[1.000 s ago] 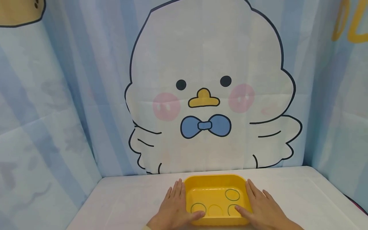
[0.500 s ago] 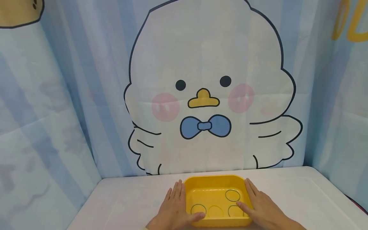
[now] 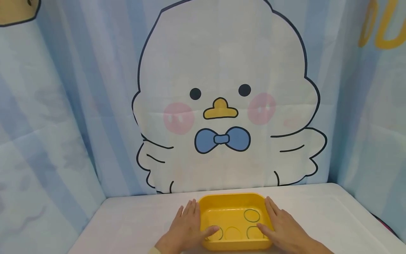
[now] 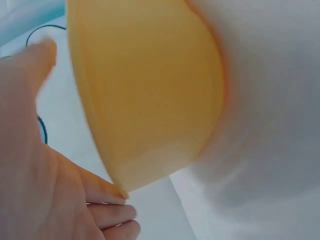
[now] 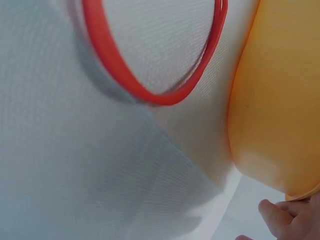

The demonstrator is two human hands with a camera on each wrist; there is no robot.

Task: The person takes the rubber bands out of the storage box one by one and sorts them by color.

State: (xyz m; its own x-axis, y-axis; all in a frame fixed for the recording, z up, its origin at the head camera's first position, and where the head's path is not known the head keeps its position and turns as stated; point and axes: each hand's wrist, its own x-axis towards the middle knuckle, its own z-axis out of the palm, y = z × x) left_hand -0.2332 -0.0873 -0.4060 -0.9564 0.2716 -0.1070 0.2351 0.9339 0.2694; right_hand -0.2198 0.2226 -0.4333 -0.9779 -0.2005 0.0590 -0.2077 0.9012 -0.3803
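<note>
A yellow plastic tray (image 3: 236,245) rests on the white table. Several thin rings lie on its floor: a green ring (image 3: 252,215) toward the back right, another green ring (image 3: 252,232) at the front right, a yellow ring (image 3: 233,233), and a green ring (image 3: 221,233) at the front left, partly hidden by a thumb. My left hand (image 3: 184,227) lies along the tray's left side, fingers straight, thumb stretched over the inside. My right hand (image 3: 285,225) rests along the right side the same way. In the left wrist view, fingertips touch the tray's rim (image 4: 95,120).
A light blue and white curtain (image 3: 222,169) with a cartoon bird stands behind the table (image 3: 139,218). Similar cloth hangs on both sides. A red loop (image 5: 165,97) hangs close to the camera in the right wrist view.
The whole head view has shifted slightly, so everything appears a little further left. My left thumb has lifted over the front-left ring; my right thumb has shifted slightly. The tray stays put.
</note>
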